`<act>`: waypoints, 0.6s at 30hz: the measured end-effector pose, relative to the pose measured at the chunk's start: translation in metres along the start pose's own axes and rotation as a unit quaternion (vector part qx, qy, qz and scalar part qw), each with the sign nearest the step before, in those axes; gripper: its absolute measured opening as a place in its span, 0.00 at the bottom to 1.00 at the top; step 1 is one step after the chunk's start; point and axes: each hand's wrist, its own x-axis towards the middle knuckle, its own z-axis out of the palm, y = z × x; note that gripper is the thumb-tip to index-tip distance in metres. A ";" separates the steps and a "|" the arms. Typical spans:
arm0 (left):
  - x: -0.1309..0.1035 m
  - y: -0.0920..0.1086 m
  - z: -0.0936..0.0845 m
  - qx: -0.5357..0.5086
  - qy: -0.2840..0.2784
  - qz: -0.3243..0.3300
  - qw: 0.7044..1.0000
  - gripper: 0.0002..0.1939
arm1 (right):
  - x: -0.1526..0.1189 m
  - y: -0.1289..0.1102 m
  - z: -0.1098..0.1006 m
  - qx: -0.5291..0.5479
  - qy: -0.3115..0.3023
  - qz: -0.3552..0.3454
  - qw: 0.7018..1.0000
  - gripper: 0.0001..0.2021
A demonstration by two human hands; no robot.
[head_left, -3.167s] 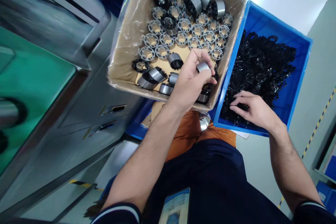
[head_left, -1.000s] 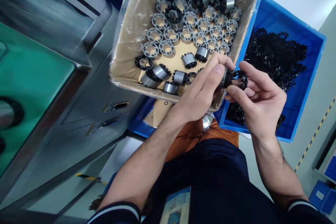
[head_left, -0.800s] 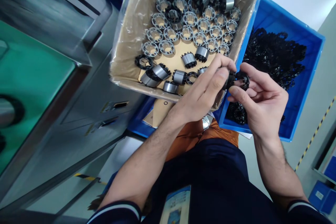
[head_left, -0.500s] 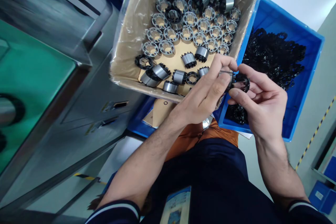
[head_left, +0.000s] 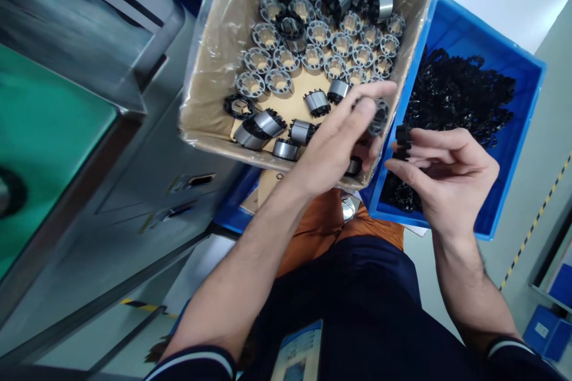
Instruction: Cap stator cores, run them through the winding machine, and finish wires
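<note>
My left hand [head_left: 337, 143] is closed round a metal ring core [head_left: 379, 117] over the near right corner of the cardboard box [head_left: 214, 146]. To the right, my right hand [head_left: 442, 172] pinches a black toothed plastic ring [head_left: 403, 141], held apart from the core. Bare metal cores [head_left: 277, 81] stand in rows in the plastic-lined box. Others there, such as one core with black toothed ends [head_left: 317, 103], lie nearer my left hand. Many black rings [head_left: 460, 92] fill part of the blue bin [head_left: 513, 190], beneath and beyond my right hand.
A grey metal machine [head_left: 147, 155] with a green surface [head_left: 49, 149] is on the left. Another blue bin [head_left: 547, 333] sits at the lower right. A metal rail [head_left: 111, 286] crosses the lower left.
My hands have moved apart. The black ring is now separate in my right hand, while my left hand has turned with the core and shifted slightly left.
</note>
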 end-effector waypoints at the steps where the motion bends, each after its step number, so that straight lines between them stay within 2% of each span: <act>1: -0.002 0.000 0.000 0.022 -0.009 -0.002 1.000 0.27 | 0.001 0.001 0.003 -0.006 0.005 0.005 1.000 0.19; 4: -0.005 -0.002 0.002 0.066 0.006 0.016 0.998 0.31 | 0.002 0.003 0.013 -0.008 -0.010 0.014 1.000 0.18; 6: -0.006 -0.003 0.001 0.068 0.012 0.022 0.997 0.31 | 0.002 0.004 0.018 -0.009 -0.024 0.012 1.000 0.16; 10: -0.005 -0.004 -0.003 0.071 -0.012 0.041 0.997 0.27 | 0.002 0.003 0.019 -0.022 -0.020 0.004 1.000 0.14; 14: -0.004 -0.003 -0.007 0.085 -0.033 0.039 0.995 0.22 | 0.002 0.001 0.011 -0.048 -0.036 -0.035 0.998 0.13; 18: -0.002 -0.007 -0.009 0.082 -0.070 0.015 0.994 0.24 | 0.000 0.008 0.010 -0.063 -0.043 -0.053 0.996 0.13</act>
